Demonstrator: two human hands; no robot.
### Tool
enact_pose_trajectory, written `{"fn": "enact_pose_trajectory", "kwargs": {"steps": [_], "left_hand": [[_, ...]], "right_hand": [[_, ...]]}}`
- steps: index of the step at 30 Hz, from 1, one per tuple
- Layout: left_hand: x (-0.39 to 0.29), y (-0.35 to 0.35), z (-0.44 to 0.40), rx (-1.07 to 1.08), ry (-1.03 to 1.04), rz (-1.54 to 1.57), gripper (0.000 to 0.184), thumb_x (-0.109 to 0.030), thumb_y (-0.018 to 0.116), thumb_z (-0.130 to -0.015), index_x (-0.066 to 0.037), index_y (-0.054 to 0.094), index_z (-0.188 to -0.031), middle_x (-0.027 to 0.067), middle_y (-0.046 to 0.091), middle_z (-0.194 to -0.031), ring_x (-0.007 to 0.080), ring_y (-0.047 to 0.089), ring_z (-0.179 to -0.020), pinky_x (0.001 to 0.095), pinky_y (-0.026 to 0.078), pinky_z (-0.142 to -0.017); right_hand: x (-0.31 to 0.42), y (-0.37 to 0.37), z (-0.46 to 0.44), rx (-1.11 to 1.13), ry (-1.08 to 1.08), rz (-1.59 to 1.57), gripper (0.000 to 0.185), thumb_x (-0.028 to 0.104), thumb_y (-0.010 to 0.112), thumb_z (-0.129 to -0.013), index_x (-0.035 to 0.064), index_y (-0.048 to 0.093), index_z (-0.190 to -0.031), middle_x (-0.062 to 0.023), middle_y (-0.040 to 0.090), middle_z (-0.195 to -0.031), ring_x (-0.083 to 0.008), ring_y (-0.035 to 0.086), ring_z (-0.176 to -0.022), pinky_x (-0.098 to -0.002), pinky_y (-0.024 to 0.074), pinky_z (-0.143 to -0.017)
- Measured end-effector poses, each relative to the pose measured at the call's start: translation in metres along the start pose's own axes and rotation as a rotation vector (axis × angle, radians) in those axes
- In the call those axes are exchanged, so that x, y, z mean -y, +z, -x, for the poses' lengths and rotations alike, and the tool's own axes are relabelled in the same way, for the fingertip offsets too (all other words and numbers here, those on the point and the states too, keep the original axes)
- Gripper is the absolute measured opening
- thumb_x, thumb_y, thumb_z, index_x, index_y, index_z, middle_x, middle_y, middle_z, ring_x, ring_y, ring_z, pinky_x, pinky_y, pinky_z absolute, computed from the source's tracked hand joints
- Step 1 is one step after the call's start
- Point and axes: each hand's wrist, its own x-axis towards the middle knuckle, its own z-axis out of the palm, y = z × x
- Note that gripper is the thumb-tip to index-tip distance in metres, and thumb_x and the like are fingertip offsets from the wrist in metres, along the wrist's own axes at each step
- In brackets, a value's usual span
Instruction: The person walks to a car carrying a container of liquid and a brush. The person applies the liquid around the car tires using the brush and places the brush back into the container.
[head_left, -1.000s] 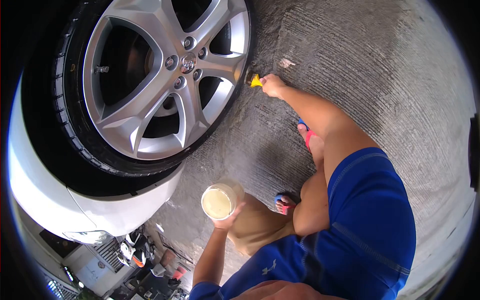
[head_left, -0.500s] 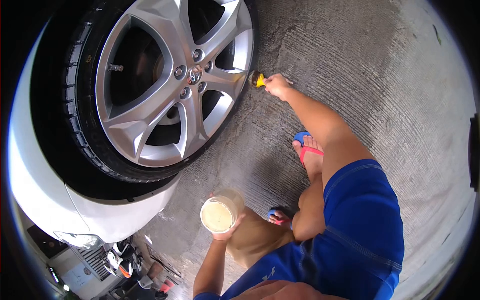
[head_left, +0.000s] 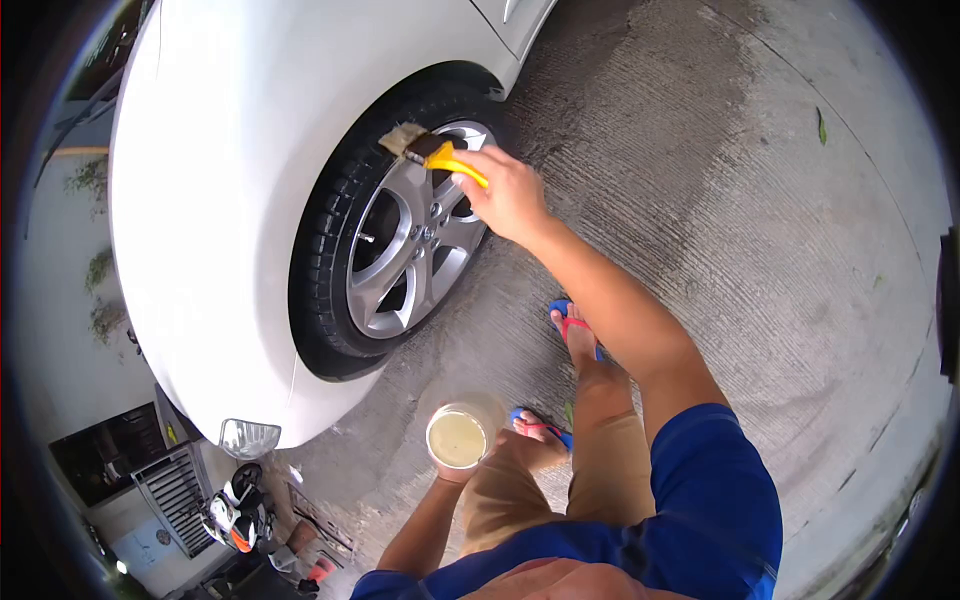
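The person's right hand [head_left: 507,197], at upper centre of the frame, has its fingers closed around a yellow-handled brush [head_left: 440,157], its pale bristles [head_left: 401,138] over the wheel [head_left: 404,190]'s upper part; whether they touch, I can't tell. At lower centre, the left hand [head_left: 460,474] grips a clear tub [head_left: 487,408] holding pale liquid [head_left: 458,441].

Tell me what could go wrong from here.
The container in the left hand could tip and spill its pale liquid near the flip-flops. The brush in the right hand, in front of the tyre, might flick drops onto the white fender if its bristles are wet.
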Motion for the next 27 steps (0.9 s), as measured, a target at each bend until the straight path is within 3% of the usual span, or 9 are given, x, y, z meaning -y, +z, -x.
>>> {"fn": "enact_pose_trajectory", "kwargs": {"steps": [1,5,6,9,11,14,18,24,27], "left_hand": [[-0.042,-0.037,-0.008,0.018,-0.030,0.040,0.109,-0.058,0.097,-0.068,-0.006,0.049,-0.151,0.0120,0.066,-0.137,0.0308,0.063,-0.129,0.0450,0.047,-0.115],[-0.170,-0.151,-0.036,0.034,-0.139,0.257,0.093,-0.046,0.100,-0.072,-0.008,0.055,-0.145,0.0120,0.068,-0.134,0.0293,0.067,-0.123,0.0444,0.052,-0.110],[-0.182,-0.162,-0.042,0.032,-0.023,0.160,0.093,-0.035,0.103,-0.066,-0.009,0.057,-0.143,0.0145,0.069,-0.130,0.0308,0.067,-0.122,0.0454,0.051,-0.110],[-0.281,-0.215,-0.097,0.126,0.339,-0.197,0.098,-0.031,0.103,-0.061,-0.008,0.056,-0.143,0.0171,0.066,-0.131,0.0347,0.065,-0.121,0.0459,0.050,-0.108],[-0.318,-0.211,-0.112,-0.008,0.118,0.184,0.103,-0.030,0.103,-0.062,-0.003,0.051,-0.147,0.0169,0.064,-0.139,0.0316,0.062,-0.132,0.0452,0.047,-0.114],[-0.396,-0.203,-0.167,-0.082,0.334,0.105,0.106,-0.028,0.104,-0.061,-0.002,0.048,-0.148,0.0197,0.059,-0.143,0.0365,0.060,-0.133,0.0459,0.047,-0.113],[-0.500,-0.179,-0.240,-0.232,0.469,0.261,0.104,-0.025,0.105,-0.057,-0.002,0.053,-0.143,0.0211,0.060,-0.140,0.0397,0.061,-0.129,0.0470,0.050,-0.109],[-0.634,-0.144,-0.347,-0.125,0.687,0.230,0.100,-0.024,0.104,-0.056,-0.004,0.055,-0.141,0.0197,0.059,-0.140,0.0420,0.057,-0.130,0.0496,0.048,-0.110],[-0.686,-0.111,-0.412,-0.083,0.811,0.234,0.092,-0.025,0.098,-0.060,-0.006,0.057,-0.139,0.0178,0.059,-0.142,0.0423,0.056,-0.129,0.0538,0.045,-0.113]], "right_hand": [[0.035,-0.025,0.013,0.100,-0.013,-0.033,0.030,0.029,0.074,-0.097,0.0104,0.073,-0.121,-0.0112,0.074,-0.108,-0.0389,0.074,-0.094,-0.0483,0.0602,-0.081],[0.130,-0.152,0.084,0.063,0.121,-0.180,0.027,0.021,0.082,-0.094,0.0057,0.071,-0.113,-0.0108,0.077,-0.106,-0.0315,0.077,-0.090,-0.0399,0.0613,-0.076],[0.145,-0.191,0.101,0.093,0.222,-0.194,0.028,0.019,0.082,-0.093,0.0045,0.071,-0.114,-0.0115,0.078,-0.105,-0.0279,0.078,-0.090,-0.0380,0.0613,-0.076],[0.194,-0.327,0.118,0.213,0.457,-0.234,0.027,0.011,0.082,-0.092,0.0033,0.071,-0.116,-0.0120,0.079,-0.099,-0.0190,0.078,-0.088,-0.0334,0.0602,-0.076],[0.214,-0.406,0.112,0.250,0.529,-0.288,0.027,0.007,0.082,-0.091,0.0027,0.072,-0.116,-0.0114,0.079,-0.098,-0.0162,0.076,-0.086,-0.0326,0.0597,-0.075],[0.252,-0.507,0.072,0.224,0.361,-0.145,0.028,0.005,0.083,-0.087,0.0030,0.073,-0.113,-0.0130,0.078,-0.103,-0.0284,0.077,-0.086,-0.0370,0.0604,-0.074],[0.273,-0.596,0.024,0.144,0.108,0.174,0.025,0.002,0.083,-0.083,0.0035,0.075,-0.107,-0.0123,0.078,-0.099,-0.0310,0.076,-0.085,-0.0380,0.0614,-0.074],[0.239,-0.680,-0.037,0.216,0.098,0.428,0.020,0.005,0.081,-0.086,0.0023,0.075,-0.105,-0.0111,0.076,-0.099,-0.0279,0.074,-0.086,-0.0386,0.0624,-0.071],[0.181,-0.698,-0.073,0.384,0.074,0.615,0.012,0.005,0.075,-0.085,0.0022,0.071,-0.096,-0.0098,0.069,-0.094,-0.0262,0.072,-0.088,-0.0390,0.0633,-0.069]]}}
